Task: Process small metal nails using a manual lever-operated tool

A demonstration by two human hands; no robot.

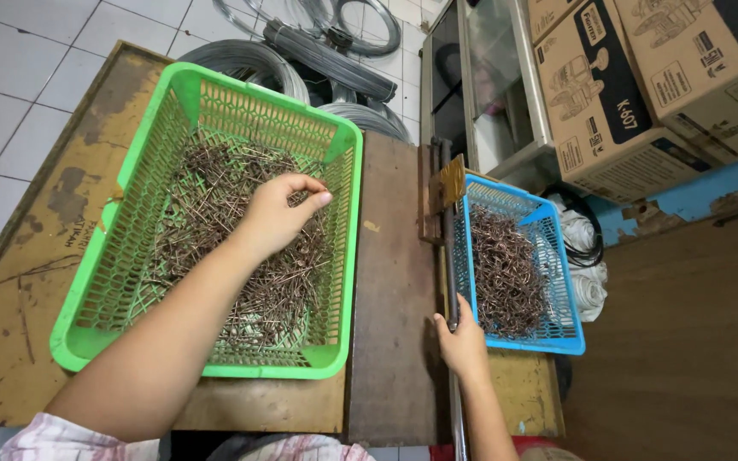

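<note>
Here, wire pieces are pinched by the left hand in the green basket; the right hand, fingers closed, grips a metal bar beside the half-filled blue basket.

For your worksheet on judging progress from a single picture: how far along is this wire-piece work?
Done: the blue basket holds a heap of bent pieces. In hand: the left hand picks among the straight pieces in the green basket; the right hand grips a metal lever. Left: many straight pieces.
</note>
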